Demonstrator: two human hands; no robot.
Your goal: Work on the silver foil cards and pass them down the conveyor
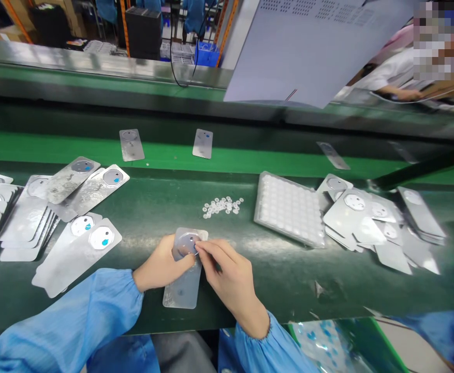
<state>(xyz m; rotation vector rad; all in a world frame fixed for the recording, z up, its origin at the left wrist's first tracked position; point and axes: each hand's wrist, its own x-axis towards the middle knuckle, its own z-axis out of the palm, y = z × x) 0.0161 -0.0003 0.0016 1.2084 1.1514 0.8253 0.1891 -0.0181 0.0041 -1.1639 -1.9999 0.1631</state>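
Observation:
A silvery phone back cover (184, 290) with a round camera ring lies upright in front of me at the table's near edge. My left hand (164, 267) grips it from the left, thumb across its face just below the ring. Over the ring's right side, my right hand (227, 269) is closed in a pinch, thumb against forefinger. Whatever those fingertips hold is too small and covered to make out. Beyond the cover lies a loose pile of small clear round pieces (221, 206).
Stacked covers (25, 217) and loose ones with blue tabs (79, 254) lie left. A white dimpled tray (289, 210) and more piled covers (351, 212) are right. Single covers rest on the green belt (164, 147). A white panel (289, 57) hangs ahead; a person works beyond.

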